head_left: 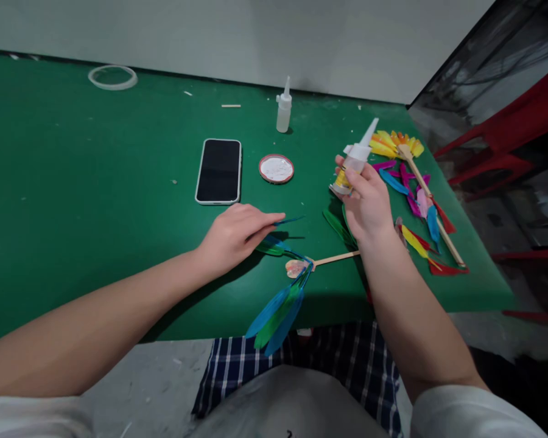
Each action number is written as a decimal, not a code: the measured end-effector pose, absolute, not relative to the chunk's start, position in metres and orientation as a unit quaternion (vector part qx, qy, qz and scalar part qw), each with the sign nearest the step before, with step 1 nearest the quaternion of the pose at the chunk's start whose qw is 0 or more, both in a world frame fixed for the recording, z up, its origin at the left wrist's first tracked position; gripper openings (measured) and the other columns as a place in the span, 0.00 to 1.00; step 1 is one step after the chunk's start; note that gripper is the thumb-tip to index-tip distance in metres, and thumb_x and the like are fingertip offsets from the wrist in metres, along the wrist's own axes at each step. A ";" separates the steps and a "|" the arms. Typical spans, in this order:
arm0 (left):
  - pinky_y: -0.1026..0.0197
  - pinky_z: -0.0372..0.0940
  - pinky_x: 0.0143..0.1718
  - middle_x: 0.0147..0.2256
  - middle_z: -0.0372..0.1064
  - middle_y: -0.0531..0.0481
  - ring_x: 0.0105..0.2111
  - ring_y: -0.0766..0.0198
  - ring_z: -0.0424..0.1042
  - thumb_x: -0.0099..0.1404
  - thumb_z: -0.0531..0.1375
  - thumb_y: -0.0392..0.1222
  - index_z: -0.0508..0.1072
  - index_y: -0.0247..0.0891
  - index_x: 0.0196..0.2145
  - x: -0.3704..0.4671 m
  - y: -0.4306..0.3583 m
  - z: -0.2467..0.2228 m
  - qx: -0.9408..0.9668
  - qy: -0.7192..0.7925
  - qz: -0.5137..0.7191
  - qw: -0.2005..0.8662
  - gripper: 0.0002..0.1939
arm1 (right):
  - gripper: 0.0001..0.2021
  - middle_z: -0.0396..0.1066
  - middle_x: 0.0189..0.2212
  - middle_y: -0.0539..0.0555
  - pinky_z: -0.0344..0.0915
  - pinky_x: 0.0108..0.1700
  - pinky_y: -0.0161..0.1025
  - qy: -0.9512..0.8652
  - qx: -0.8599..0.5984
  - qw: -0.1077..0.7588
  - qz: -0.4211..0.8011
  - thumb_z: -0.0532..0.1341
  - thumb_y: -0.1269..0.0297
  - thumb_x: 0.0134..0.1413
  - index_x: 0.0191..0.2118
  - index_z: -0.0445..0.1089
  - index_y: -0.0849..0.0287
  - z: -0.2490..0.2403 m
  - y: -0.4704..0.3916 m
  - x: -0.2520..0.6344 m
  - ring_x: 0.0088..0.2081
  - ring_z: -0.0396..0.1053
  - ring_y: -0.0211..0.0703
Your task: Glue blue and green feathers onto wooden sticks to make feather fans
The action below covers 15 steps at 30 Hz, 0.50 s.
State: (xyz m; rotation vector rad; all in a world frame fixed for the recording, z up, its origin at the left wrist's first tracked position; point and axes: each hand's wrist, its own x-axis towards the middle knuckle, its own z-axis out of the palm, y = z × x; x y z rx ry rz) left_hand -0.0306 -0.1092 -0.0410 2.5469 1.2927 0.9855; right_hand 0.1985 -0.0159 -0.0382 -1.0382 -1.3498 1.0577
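My left hand pinches a blue feather, its thin end pointing right above the table. My right hand is closed around a glue bottle with a yellow label, its long nozzle tilted up and to the right. Below and between the hands lies a thin wooden stick with a small shell-like oval piece at its left end. Blue and green feathers fan out from that end and hang past the table edge. Green feathers lie partly hidden behind my right hand.
On the green table are a phone, a round lid with white residue, another glue bottle and a clear ring. At right lie a yellow-feathered stick and loose coloured feathers. Red chairs stand beyond.
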 end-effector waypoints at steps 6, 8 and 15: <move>0.60 0.63 0.34 0.33 0.73 0.47 0.34 0.64 0.69 0.64 0.51 0.38 0.71 0.39 0.40 -0.035 -0.111 -0.032 0.925 0.308 0.221 0.011 0.11 | 0.21 0.71 0.37 0.50 0.68 0.36 0.41 -0.671 -0.446 0.494 0.326 0.64 0.54 0.38 0.40 0.61 0.54 -0.052 -0.019 0.185 0.38 0.70 0.42; 0.60 0.64 0.33 0.32 0.73 0.46 0.33 0.63 0.69 0.65 0.49 0.37 0.71 0.38 0.40 -0.033 -0.114 -0.025 0.941 0.284 0.182 0.010 0.12 | 0.20 0.71 0.35 0.50 0.68 0.37 0.42 -0.704 -0.467 0.445 0.298 0.65 0.56 0.37 0.38 0.63 0.55 -0.052 -0.022 0.183 0.38 0.69 0.42; 0.56 0.64 0.41 0.37 0.71 0.44 0.41 0.60 0.68 0.65 0.47 0.32 0.68 0.39 0.45 -0.032 -0.128 -0.032 0.939 0.264 0.219 0.011 0.15 | 0.18 0.69 0.30 0.47 0.65 0.36 0.41 -0.745 -0.493 0.366 0.260 0.67 0.62 0.35 0.36 0.64 0.56 -0.046 -0.027 0.182 0.33 0.66 0.40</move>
